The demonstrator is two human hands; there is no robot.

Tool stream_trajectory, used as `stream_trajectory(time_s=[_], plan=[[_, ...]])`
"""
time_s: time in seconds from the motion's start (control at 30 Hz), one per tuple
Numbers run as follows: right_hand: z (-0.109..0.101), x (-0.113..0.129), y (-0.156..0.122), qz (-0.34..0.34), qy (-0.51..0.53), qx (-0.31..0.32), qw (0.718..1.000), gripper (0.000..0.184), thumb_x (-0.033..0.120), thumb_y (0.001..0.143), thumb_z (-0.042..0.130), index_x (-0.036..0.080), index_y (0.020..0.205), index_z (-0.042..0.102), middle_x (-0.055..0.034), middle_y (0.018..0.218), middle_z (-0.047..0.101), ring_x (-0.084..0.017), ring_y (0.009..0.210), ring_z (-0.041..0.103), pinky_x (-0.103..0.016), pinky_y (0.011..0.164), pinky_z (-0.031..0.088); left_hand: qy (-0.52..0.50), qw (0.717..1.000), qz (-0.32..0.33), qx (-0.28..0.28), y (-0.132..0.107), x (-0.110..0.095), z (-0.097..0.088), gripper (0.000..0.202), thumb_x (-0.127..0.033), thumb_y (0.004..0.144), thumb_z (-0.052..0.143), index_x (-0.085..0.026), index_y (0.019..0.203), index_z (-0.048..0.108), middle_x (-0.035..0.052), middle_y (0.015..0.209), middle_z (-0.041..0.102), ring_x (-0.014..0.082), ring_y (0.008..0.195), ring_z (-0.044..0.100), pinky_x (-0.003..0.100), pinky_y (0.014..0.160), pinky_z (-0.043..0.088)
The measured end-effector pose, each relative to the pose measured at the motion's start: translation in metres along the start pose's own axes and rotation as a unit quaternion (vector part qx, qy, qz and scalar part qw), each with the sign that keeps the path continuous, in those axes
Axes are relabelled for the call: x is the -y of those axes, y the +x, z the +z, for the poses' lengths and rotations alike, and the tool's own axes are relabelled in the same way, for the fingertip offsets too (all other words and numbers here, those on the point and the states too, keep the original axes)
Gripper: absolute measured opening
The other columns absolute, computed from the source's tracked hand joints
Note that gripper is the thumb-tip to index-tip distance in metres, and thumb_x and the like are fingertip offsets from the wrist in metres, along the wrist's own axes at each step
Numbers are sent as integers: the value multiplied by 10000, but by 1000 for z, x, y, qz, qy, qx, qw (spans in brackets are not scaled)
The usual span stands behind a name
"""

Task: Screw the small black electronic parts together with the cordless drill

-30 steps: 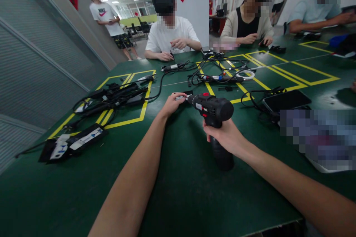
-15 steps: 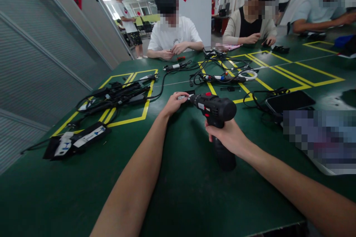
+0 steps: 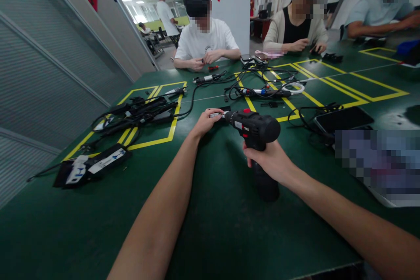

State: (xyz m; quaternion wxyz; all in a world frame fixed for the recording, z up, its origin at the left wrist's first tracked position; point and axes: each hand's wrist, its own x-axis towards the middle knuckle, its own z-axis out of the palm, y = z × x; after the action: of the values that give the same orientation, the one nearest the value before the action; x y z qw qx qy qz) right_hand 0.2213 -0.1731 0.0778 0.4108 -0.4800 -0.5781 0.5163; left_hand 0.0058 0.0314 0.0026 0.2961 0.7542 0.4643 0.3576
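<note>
A black cordless drill (image 3: 257,129) with red accents stands upright on its battery base, pointing away to the left. Around its grip the fingers of my right hand (image 3: 271,157) are wrapped. My left hand (image 3: 207,123) is closed on a small black part (image 3: 225,109) with a whitish piece along it, just in front of the drill's tip. The tip meets or nearly meets this part; the exact contact is too small to tell. My fingers cover much of the part.
On the green table (image 3: 210,227), a bundle of black cables (image 3: 141,111) lies left within yellow tape. Nearer is a black pouch-like item with white labels (image 3: 106,159). A pen-shaped tool (image 3: 265,92) lies beyond the drill, a phone (image 3: 344,119) to the right. Several people sit opposite.
Both my hands and the drill stay practically in place. In the background, a standing person has moved to the right. The view has shifted very slightly.
</note>
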Motion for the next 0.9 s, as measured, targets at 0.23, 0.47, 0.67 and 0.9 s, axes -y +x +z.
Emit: stream_trajectory(time_s=[0.23,0.47,0.67,0.9], plan=[[-1,5,-1,16,22,-9,1000,134,163,722,572,166,854,588,15,668,581,-130,547,566,-264,527,408,-8,1000,-6,-11,1,-2,1,312,-366,754,582,-223,1008,692,41,1132,627,227,1118,526,377,1064,356],[-4,17,-9,58,44,-38,997,208,164,703,591,160,910,594,18,617,581,-128,521,551,-268,519,421,-6,1000,-9,-12,0,-3,1,315,-370,767,566,-224,1014,698,41,1141,630,230,1131,516,386,1055,364],[-6,14,-10,67,42,-19,997,209,161,695,597,167,903,608,22,614,575,-133,523,556,-267,508,430,5,1000,-8,-9,1,-3,1,314,-365,767,574,-221,1015,700,43,1147,626,233,1127,516,382,1057,359],[-6,6,-8,64,49,-11,997,197,169,708,602,163,905,612,19,629,576,-129,522,560,-264,512,431,5,1000,-8,-7,1,-2,1,326,-369,773,565,-224,1033,697,40,1156,624,232,1127,517,381,1046,375]])
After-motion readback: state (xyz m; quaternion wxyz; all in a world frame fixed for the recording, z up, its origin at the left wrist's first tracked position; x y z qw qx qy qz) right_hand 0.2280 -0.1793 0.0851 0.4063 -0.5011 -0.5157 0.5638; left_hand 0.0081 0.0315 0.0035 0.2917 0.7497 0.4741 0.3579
